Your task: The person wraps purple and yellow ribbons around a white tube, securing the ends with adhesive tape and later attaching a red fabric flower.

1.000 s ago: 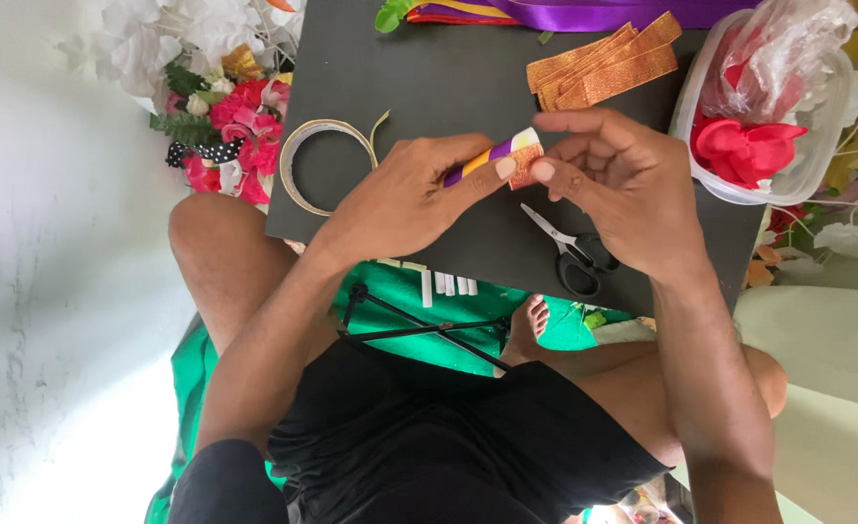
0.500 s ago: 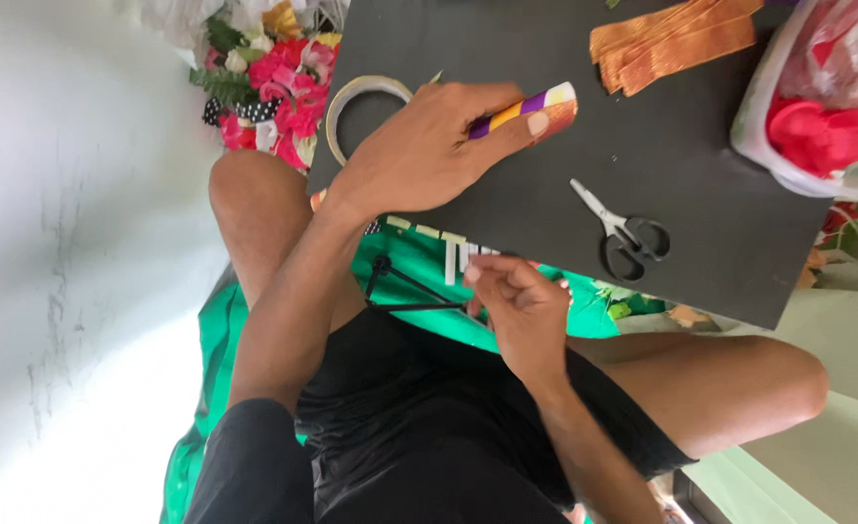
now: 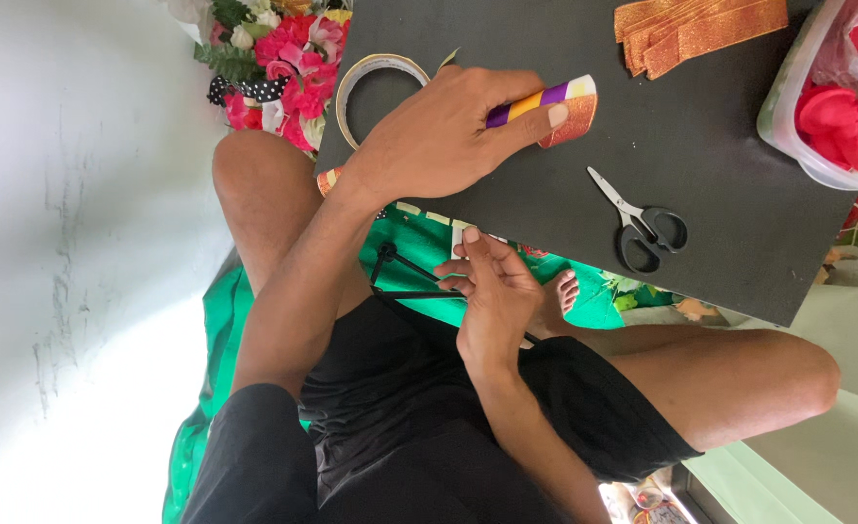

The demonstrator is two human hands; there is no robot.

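Observation:
My left hand [image 3: 439,136] lies on the black board [image 3: 740,155] and grips a stick wrapped in purple, yellow and white stripes [image 3: 544,97]. Its thumb presses an orange glitter piece [image 3: 573,121] against the stick's end. My right hand [image 3: 492,296] is down in my lap, below the board's edge. Its fingers are curled together over a thin black wire frame [image 3: 400,277] on green cloth [image 3: 414,228]. The index fingertip touches a small white strip [image 3: 457,233]. I cannot tell whether it grips anything.
Black-handled scissors [image 3: 643,223] lie on the board right of the stick. A tape roll [image 3: 371,73] sits at the board's left end, orange glitter ribbons [image 3: 701,29] at the top. A clear tub of red petals [image 3: 822,121] stands far right. Artificial flowers [image 3: 283,58] lie top left.
My right hand let go of the stick and dropped from the board to my lap. My left hand kept hold of the stick. The view shifted down and closer.

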